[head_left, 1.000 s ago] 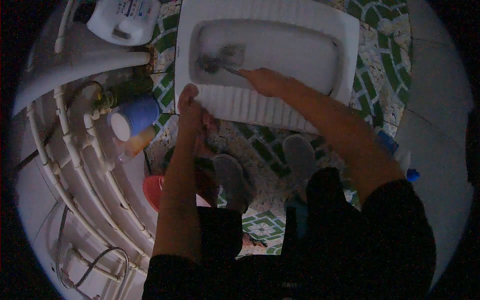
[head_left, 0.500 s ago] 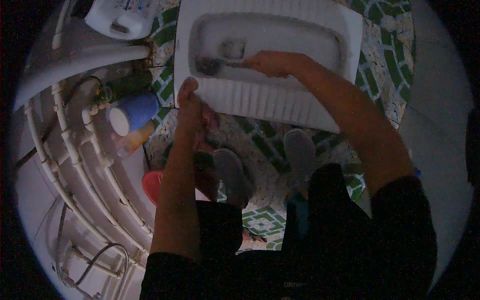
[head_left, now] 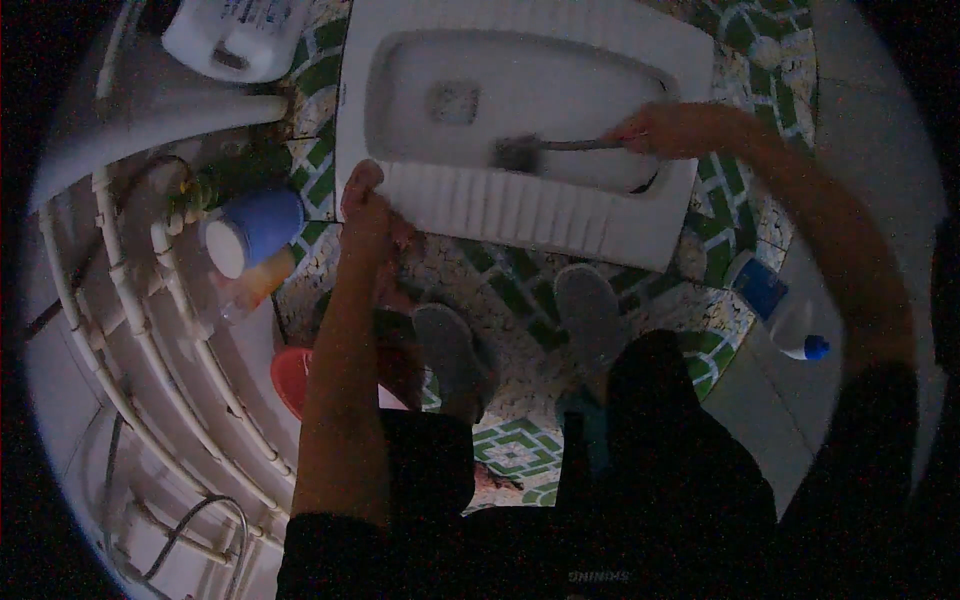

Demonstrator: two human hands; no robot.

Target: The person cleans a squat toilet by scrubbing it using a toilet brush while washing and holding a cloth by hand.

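Note:
My right hand (head_left: 665,130) is closed around the handle of a toilet brush (head_left: 517,153). Its dark head lies against the near inner wall of the white squat toilet (head_left: 520,205), and its handle runs right to my fingers. Curled at the toilet's near left corner is my left hand (head_left: 364,195). A pinkish, blurred shape hangs just below that hand; in the dim light I cannot make out what it grips.
White pipes (head_left: 140,330) run along the left wall. Beside them are a blue tub (head_left: 265,225), an orange-tinted bottle (head_left: 262,277), a white jug (head_left: 240,40) and a red plastic item (head_left: 290,380). A blue-capped white bottle (head_left: 795,325) lies at the right.
My right hand has swung to the right with the toilet brush, drawing its head from the toilet's left end toward the middle. The bottle at the right has come into sight. My left hand stays put.

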